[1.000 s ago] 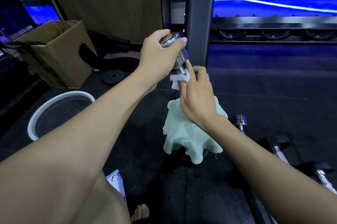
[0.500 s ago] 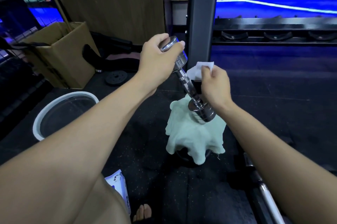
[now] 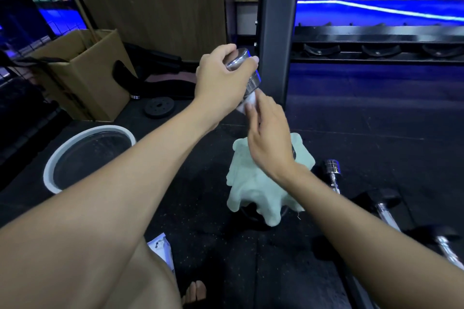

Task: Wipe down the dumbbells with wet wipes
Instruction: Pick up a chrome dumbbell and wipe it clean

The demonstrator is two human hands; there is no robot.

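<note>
My left hand (image 3: 221, 80) grips the upper chrome head of a small dumbbell (image 3: 247, 75), holding it tilted in the air. Just below that head, my right hand (image 3: 270, 138) presses a white wet wipe (image 3: 251, 100) against the dumbbell's handle; the handle and lower head are hidden behind this hand. A pale green cloth (image 3: 256, 185) is draped over a dark object on the floor beneath. Other chrome dumbbells (image 3: 334, 170) lie on the black floor to the right.
A white-rimmed basin (image 3: 60, 155) stands on the floor at left, a cardboard box (image 3: 82, 75) behind it. A wipes packet (image 3: 160, 248) lies by my knee. A dark rack post (image 3: 276, 19) rises just behind the hands, with a rack shelf (image 3: 376, 40) at right.
My right hand has moved with the wipe from beside the lower head up to the handle just under the upper head. The left hand still holds the top.
</note>
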